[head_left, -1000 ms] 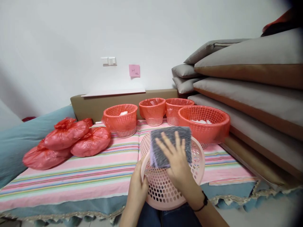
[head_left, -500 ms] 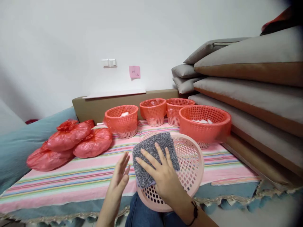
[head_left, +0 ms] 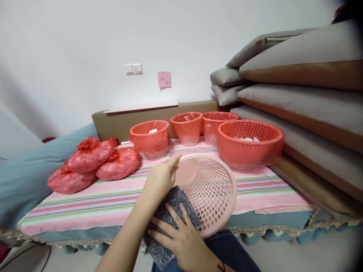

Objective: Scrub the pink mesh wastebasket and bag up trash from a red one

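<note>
A pale pink perforated plastic basket (head_left: 233, 189) is tilted over my lap, its wide mouth towards me. My left hand (head_left: 161, 176) is closed at its left rim, the thumb lying along the edge; the other fingers are mostly hidden. Under my right hand (head_left: 181, 236) is a speckled grey cloth (head_left: 166, 211) at the basket's lower left edge. The right fingers are spread over the cloth's face and the thumb is out of sight. The cloth's lower end hangs over my jeans.
Several red-orange baskets (head_left: 153, 138) stand at the back on a striped cloth (head_left: 113, 206); two hold something white. Tied red plastic bags (head_left: 90, 160) are piled at left. Grey and brown cushions (head_left: 300, 113) are stacked at right. A pink note (head_left: 164, 79) is on the wall.
My left hand has moved from open beside the basket to its left rim. My right hand and the grey cloth have slid down and left, uncovering the basket's inside.
</note>
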`<state>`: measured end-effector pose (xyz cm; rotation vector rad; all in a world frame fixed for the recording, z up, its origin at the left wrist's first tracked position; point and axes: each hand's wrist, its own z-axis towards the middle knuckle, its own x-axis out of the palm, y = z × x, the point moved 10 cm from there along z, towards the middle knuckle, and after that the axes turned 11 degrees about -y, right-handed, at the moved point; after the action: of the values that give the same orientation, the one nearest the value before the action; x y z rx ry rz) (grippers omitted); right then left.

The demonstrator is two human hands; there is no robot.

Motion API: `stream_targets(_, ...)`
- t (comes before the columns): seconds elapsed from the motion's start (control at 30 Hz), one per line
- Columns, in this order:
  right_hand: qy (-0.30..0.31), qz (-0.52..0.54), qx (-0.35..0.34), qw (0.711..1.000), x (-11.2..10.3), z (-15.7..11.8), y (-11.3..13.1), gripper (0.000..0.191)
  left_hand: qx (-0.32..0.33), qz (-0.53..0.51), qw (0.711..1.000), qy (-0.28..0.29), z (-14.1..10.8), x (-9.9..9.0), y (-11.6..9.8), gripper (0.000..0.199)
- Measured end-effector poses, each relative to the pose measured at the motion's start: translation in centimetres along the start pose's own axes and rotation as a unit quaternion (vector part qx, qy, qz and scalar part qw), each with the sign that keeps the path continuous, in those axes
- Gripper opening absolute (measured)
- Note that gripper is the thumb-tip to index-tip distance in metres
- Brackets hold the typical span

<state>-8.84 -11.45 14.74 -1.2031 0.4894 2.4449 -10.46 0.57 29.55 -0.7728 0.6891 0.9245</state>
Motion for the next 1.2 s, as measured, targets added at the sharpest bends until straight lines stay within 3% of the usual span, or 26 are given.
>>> stream_targets(0.17,-0.019,-0.028,0.011,0.999,0.6,-3.4,-1.4,0.066,-0.046,0.086,0.994,-0.052,3.4,-1.0,3.3,0.053)
stream_targets(0.3,-0.087,-0.126,0.028,0.988,-1.2,-6.0,-3.4,0.064,-0.105,0.105,0.984,-0.099,4.9,-1.6,7.7,0.054)
stream_targets(0.4,-0.075,-0.160,0.059,0.982,-2.8,-7.6,-5.6,0.074,-0.113,0.045,0.985,-0.120,5.0,-1.5,9.6,0.051)
stream_targets(0.6,-0.091,-0.157,0.227,0.957,-6.2,-10.4,-11.7,0.094,-0.107,-0.014,0.985,-0.136,4.3,-1.0,9.5,0.048)
stream_targets(0.73,-0.163,-0.043,0.343,0.924,-6.6,-11.4,-14.5,0.085,-0.103,-0.001,0.984,-0.146,3.4,-1.1,7.9,0.047)
stream_targets(0.8,-0.230,0.042,0.380,0.895,-6.5,-11.6,-15.3,0.073,-0.118,-0.005,0.982,-0.148,2.9,-1.0,7.7,0.047)
stream_targets(0.87,-0.321,0.123,0.416,0.842,-6.6,-12.1,-16.4,0.068,-0.131,-0.043,0.982,-0.130,2.3,-0.3,7.8,0.050)
stream_targets(0.97,-0.450,0.227,0.492,0.710,-6.2,-13.9,-18.7,0.074,-0.116,-0.197,0.969,-0.096,1.2,1.6,7.7,0.065)
stream_targets(1.03,-0.488,0.278,0.546,0.622,-5.3,-14.8,-20.1,0.074,-0.112,-0.323,0.934,-0.102,0.3,2.7,8.0,0.066)
stream_targets(1.07,-0.495,0.295,0.563,0.592,-5.1,-14.9,-20.7,0.073,-0.127,-0.372,0.912,-0.119,-0.2,3.2,8.6,0.063)
stream_targets(1.13,-0.507,0.311,0.567,0.570,-5.5,-14.2,-21.6,0.071,-0.172,-0.441,0.863,-0.176,-1.0,3.9,10.4,0.059)
stream_targets(1.2,-0.526,0.307,0.541,0.580,-6.9,-12.9,-22.2,0.070,-0.213,-0.484,0.817,-0.229,-1.4,4.7,11.9,0.056)
